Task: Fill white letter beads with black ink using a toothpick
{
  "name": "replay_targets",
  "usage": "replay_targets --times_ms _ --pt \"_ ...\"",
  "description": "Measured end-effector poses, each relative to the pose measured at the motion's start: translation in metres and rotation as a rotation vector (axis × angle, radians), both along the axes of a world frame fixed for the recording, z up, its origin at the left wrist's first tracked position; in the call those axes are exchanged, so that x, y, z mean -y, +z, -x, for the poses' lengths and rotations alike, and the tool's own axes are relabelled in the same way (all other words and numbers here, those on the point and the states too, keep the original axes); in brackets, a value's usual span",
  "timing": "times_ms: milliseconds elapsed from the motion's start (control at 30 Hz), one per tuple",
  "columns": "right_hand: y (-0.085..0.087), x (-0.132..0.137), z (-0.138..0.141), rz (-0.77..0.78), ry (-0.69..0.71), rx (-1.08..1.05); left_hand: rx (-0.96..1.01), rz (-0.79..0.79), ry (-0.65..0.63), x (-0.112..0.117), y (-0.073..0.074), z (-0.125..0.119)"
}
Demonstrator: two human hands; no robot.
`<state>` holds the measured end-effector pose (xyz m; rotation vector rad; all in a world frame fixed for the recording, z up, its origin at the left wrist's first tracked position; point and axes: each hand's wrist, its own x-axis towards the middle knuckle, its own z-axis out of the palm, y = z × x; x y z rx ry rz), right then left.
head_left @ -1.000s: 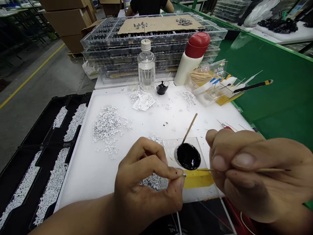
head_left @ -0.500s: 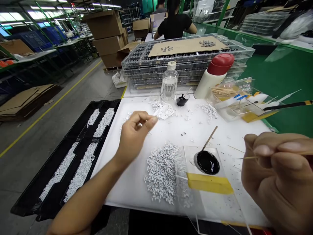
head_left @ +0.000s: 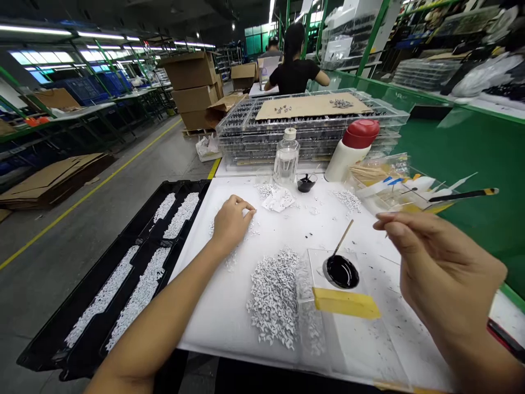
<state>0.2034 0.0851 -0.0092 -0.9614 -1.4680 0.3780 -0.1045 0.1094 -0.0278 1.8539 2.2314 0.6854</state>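
Observation:
My left hand rests with bunched fingertips on the white board, among scattered small white parts. Whether those fingers hold a part is hidden. My right hand hangs raised above the board's right side, thumb and forefinger pinched on a thin wooden stick seen nearly end-on. It is nearest a black liquid pool on a transparent sheet edged with yellow tape. A wooden stick stands in that pool. A heap of white parts lies between my hands.
A black tray with rows of white parts lies left of the board. Behind stand a glass bottle, a red-capped bottle and stacked clear trays. A co-worker sits beyond. Boxes line the aisle.
My left hand has moved down onto the board near the back parts. My right hand has risen and turned, its stick now barely visible. The view has tilted up slightly.

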Motion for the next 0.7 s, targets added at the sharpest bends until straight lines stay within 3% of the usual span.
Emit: replay_targets --times_ms 167,500,700 --pt "0.003 -0.009 -0.008 0.026 -0.014 0.227 -0.064 -0.014 -0.001 -0.002 -0.003 0.002" --pt "-0.012 -0.030 -0.018 0.137 0.052 0.342 -0.045 -0.090 -0.072 0.000 -0.001 -0.006" --pt "-0.013 -0.028 -0.014 0.348 0.290 0.595 0.011 -0.159 -0.127 0.001 0.001 -0.012"
